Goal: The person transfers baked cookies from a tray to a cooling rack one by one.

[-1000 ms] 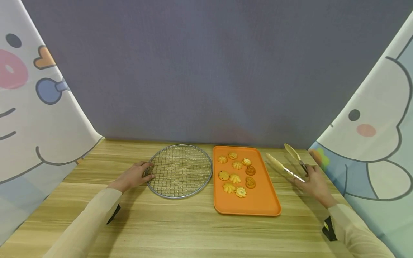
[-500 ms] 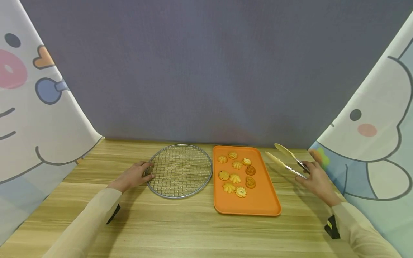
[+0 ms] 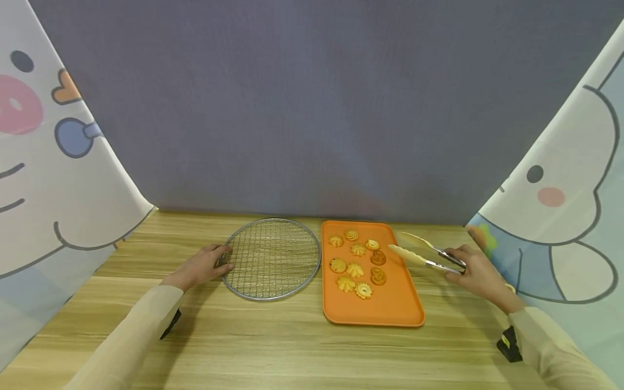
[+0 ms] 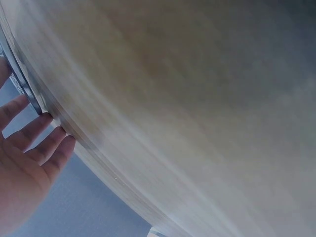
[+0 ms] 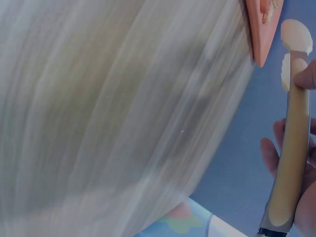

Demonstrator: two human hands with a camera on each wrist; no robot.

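A round wire rack (image 3: pixel 272 259) lies flat on the wooden table. At its left rim rests my left hand (image 3: pixel 202 265), the fingers loosely extended with thumb and index at the metal edge; the left wrist view shows the hand (image 4: pixel 34 158) with spread fingertips by the rim. My right hand (image 3: pixel 478 273) grips metal tongs (image 3: pixel 441 260) with cream-coloured tips, their arms spread apart. The tips hang over the right edge of an orange tray (image 3: pixel 375 311), close to a brown cookie (image 3: pixel 378 258). In the right wrist view, the handle of the tongs (image 5: pixel 289 143) lies across the palm.
Several baked cookies (image 3: pixel 355 270) lie on the tray, mostly in its back and middle. The tray stands just right of the rack. A grey cloth backdrop (image 3: pixel 312 108) rises behind the table, with printed cartoon sheets (image 3: pixel 560 227) at both sides.
My right hand has swung the tongs leftward and lowered them, from beside the tray to over its right edge. Their arms have come nearer each other. The left hand and rack stay put.
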